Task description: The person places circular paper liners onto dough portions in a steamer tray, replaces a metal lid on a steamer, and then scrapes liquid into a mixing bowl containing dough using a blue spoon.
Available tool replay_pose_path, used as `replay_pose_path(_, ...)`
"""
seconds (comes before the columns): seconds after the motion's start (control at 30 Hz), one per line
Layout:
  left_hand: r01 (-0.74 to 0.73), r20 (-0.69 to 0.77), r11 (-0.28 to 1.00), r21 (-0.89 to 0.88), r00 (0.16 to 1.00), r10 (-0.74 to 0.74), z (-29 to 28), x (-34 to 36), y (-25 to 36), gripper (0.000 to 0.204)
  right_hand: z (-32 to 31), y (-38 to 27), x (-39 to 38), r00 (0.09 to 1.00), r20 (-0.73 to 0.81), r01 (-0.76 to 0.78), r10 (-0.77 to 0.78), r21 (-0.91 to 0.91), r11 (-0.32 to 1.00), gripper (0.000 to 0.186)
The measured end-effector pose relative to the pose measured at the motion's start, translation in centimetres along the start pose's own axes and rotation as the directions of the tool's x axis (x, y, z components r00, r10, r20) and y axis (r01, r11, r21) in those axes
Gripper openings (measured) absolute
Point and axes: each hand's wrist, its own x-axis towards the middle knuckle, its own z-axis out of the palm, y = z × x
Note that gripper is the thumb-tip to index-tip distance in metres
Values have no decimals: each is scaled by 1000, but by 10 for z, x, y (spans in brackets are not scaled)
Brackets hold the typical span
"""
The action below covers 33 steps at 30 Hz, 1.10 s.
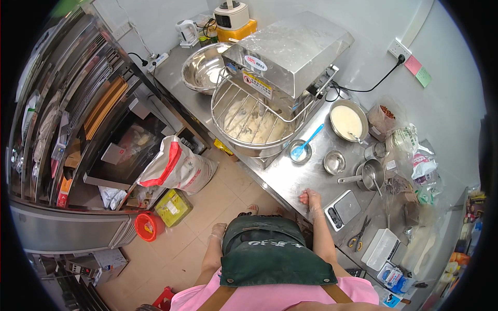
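My right hand (310, 198), in a thin clear glove, rests with spread fingers on the edge of the steel counter (290, 179), just left of a small digital scale (342, 209). My left hand (217, 231), also gloved, hangs loose at my side above the tiled floor and holds nothing. Ahead stands a steel dough mixer (290, 52) with a wire guard over its bowl (251, 127) of pale dough. A small bowl with a blue spatula (302, 149) sits between the mixer and my right hand. I wear a dark green apron (272, 256).
A large empty steel bowl (203, 67) and a kettle (187, 32) stand at the counter's far end. A bowl of batter (347, 122), small cups, a saucepan (369, 173), scissors (359, 236) and bags crowd the right. A flour sack (176, 167), a red bucket (147, 226) and an oven rack (78, 119) are left.
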Motion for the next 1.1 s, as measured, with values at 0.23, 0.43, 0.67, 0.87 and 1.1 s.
replay_pose_path(0.23, 84, -23, 984, -155, 996, -88, -4, -12, 25, 29, -5, 4, 3, 1000, -12, 11, -11, 6, 1000, 31)
replay_pose_path(0.43, 38, -68, 996, 82, 997, -32, -3, -21, 31, 22, -4, 5, 4, 1000, -11, 19, -19, -5, 1000, 31)
replay_pose_path(0.67, -9, -97, 994, 111, 995, 20, 0, -18, 20, 22, -3, 3, -2, 1000, -21, 16, -16, -12, 1000, 30)
replay_pose_path(0.87, 122, -71, 962, -245, 987, -144, -3, -23, 26, 28, 2, -4, -5, 999, -35, -16, 16, -10, 1000, 29)
replay_pose_path(1.1, 179, -38, 931, -317, 979, -201, -16, -52, 67, 29, -1, -2, -5, 1000, -24, 18, -18, 4, 1000, 30)
